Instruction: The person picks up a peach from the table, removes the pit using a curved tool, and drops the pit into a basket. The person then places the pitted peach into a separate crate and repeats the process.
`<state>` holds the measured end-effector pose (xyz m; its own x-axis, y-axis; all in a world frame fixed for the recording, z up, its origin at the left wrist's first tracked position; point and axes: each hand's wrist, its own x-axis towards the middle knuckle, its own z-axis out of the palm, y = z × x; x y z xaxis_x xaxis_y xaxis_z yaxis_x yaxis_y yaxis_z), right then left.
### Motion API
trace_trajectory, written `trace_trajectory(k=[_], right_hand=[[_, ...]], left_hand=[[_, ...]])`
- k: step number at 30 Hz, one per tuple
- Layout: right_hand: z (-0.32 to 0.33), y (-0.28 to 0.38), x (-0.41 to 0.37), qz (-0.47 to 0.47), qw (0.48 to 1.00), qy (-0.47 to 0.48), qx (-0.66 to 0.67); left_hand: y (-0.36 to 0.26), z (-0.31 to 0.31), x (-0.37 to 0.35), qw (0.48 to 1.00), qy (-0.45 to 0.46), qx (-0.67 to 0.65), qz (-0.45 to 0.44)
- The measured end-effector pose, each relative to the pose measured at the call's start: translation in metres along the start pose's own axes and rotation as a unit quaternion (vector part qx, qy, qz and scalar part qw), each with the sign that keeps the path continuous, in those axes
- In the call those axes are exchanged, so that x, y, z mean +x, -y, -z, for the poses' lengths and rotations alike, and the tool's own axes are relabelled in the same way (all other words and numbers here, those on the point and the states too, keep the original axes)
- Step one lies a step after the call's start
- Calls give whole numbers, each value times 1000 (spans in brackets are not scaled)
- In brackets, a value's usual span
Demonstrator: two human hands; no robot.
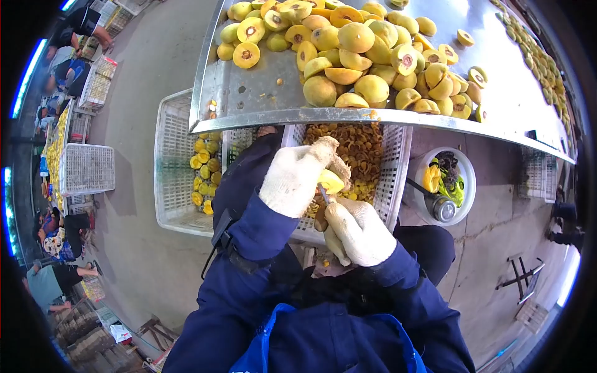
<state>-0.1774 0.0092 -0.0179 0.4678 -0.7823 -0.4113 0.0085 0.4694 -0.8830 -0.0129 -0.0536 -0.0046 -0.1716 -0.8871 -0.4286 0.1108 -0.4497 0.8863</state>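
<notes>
In a white glove with brown-stained fingertips, my left hand (298, 176) holds a yellow fruit half (331, 181). My right hand (359, 231), also gloved in white, grips a small tool whose thin metal blade (323, 194) touches the fruit's near side. Its handle is mostly hidden by my fingers. Both hands are close together above a white crate (393, 177) of brown pits and yellow fruit pieces. Beyond them, halved yellow fruits (356, 38) are heaped on a metal table (267, 102).
A white crate (174, 137) with yellow fruit halves stands left of my legs. On the right is a white bucket (467, 205) with a metal flask (443, 208) and bags. The table's raised edge runs just beyond my hands. Several people sit at the far left.
</notes>
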Motion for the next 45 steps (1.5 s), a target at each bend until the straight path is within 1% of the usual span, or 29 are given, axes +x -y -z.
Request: trace_trajectory(k=[2, 3, 5, 6, 7, 8, 9, 10, 11, 12, 14, 16, 17, 20, 21, 24, 25, 26, 27, 29, 30, 31, 32, 33, 37, 40, 41, 44, 45], right_hand=[[4, 12, -4, -111, 981, 37, 153], [5, 8, -4, -109, 961, 64, 245], [7, -1, -4, -102, 896, 112, 418], [7, -2, -7, -73, 961, 33, 265], [4, -3, -7, -40, 994, -33, 100], [-5, -2, 0, 6, 994, -85, -65], [-2, 13, -4, -91, 994, -55, 37], [3, 3, -5, -85, 980, 2, 182], [8, -6, -6, -97, 935, 58, 336], [13, -15, -6, -124, 872, 110, 460], [15, -22, -8, -80, 909, 99, 397], [8, -15, -8, -84, 970, 25, 226], [2, -12, -7, -79, 987, -14, 140], [-27, -5, -1, -104, 984, -136, 39], [-37, 1, 2, -125, 978, -164, -1], [-19, -15, -1, -72, 973, -71, 209], [-8, -15, -2, -88, 960, -26, 264], [-5, -6, -4, -126, 951, -16, 281], [-2, -2, -4, -139, 956, -1, 260], [-2, -1, -7, -149, 969, 10, 198], [-2, -1, -5, -142, 977, 9, 157], [3, 3, -5, -143, 984, 37, 98], [5, 1, -3, -134, 985, 56, 91], [7, -2, -5, -129, 982, 67, 120], [17, -6, -6, -128, 969, 115, 179], [11, 3, -5, -100, 991, 90, -18], [11, 0, -5, -79, 992, 92, -20], [14, -11, -7, -92, 972, 143, 161], [13, -11, -9, -94, 970, 136, 178]], left_hand=[[0, 1, 2, 999, 17, 36, 4], [3, 1, 3, 999, 17, 32, -12], [7, -6, 2, 999, -18, 2, -28], [8, -9, 2, 998, -38, -15, -37], [11, -10, 2, 999, -43, -16, -17], [16, -15, 6, 994, -95, 51, -22], [16, -16, 4, 997, -82, -2, -6], [22, -13, 6, 998, -56, -28, -5], [16, -12, 5, 998, -34, -35, 42], [16, -4, 7, 999, 39, 1, 31], [18, -1, 12, 996, 79, 33, 18], [9, 3, 12, 980, 80, 182, 6], [-1, 8, 10, 947, 73, 311, -30], [8, 4, 19, 904, 34, 426, -4], [9, 3, 17, 900, 48, 433, -16], [17, 7, 7, 977, 54, 208, -4], [35, 8, 11, 996, 81, -16, 30], [33, 9, 6, 997, 76, 13, -10], [40, 4, 3, 996, 55, -64, -27], [22, 7, -1, 997, 56, 28, 52], [15, 10, -2, 992, 67, 92, 59], [21, 9, 0, 994, 63, 90, 26], [32, 9, 0, 994, 58, 88, -4], [39, 11, -1, 995, 67, 66, -24], [38, 18, -5, 971, 116, 137, -155], [37, 14, -5, 969, 93, 169, -152], [38, 16, -3, 950, 92, 236, -182], [29, 19, -6, 924, 133, 269, -236], [29, 16, -7, 938, 121, 248, -209]])
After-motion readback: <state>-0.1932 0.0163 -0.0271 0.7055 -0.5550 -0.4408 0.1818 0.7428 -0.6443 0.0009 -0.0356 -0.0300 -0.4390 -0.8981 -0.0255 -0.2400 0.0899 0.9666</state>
